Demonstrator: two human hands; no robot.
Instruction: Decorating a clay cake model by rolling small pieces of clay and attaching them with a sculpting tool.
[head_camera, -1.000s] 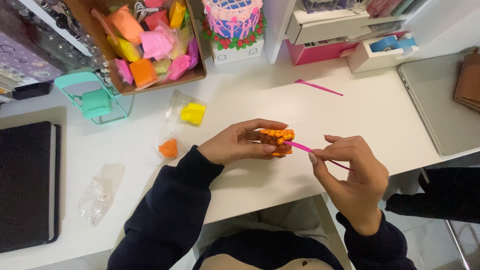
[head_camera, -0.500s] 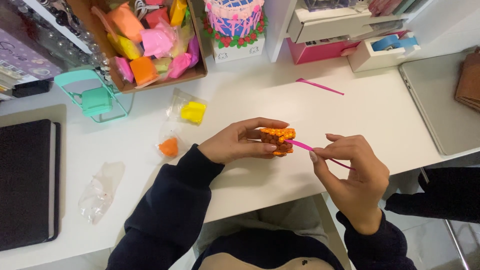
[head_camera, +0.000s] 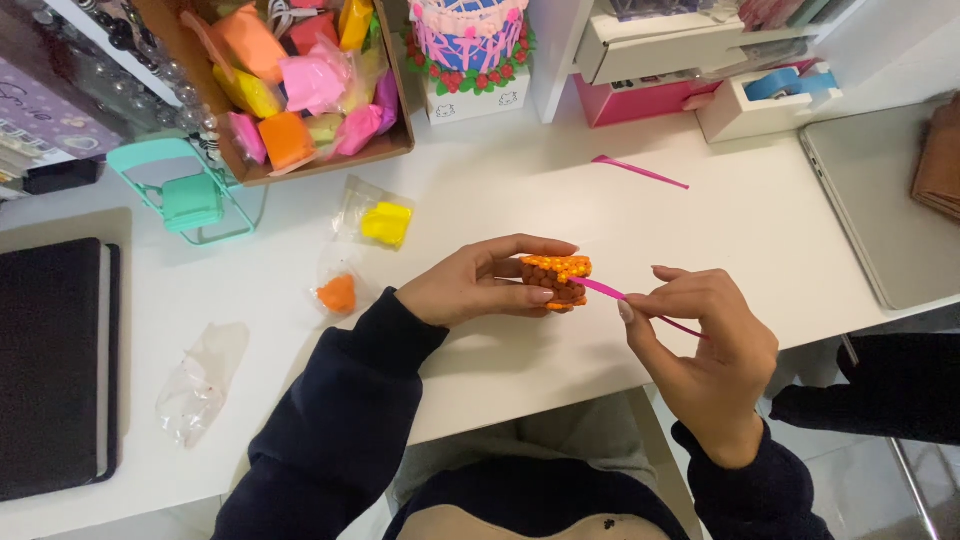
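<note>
My left hand (head_camera: 478, 285) pinches a small clay piece (head_camera: 556, 279), orange and dimpled on top, dark brown below, just above the white desk (head_camera: 520, 205). My right hand (head_camera: 700, 340) grips a thin pink sculpting tool (head_camera: 603, 290) whose tip touches the right side of the clay piece. Both sleeves are dark navy.
A cardboard box (head_camera: 300, 165) of coloured clay packets stands at the back left. Bags with yellow clay (head_camera: 385, 222) and orange clay (head_camera: 338, 294) lie near it, plus an empty bag (head_camera: 200, 385). A second pink tool (head_camera: 640, 172), mint stand (head_camera: 190, 200), black notebook (head_camera: 50, 365) and laptop (head_camera: 880, 210) surround.
</note>
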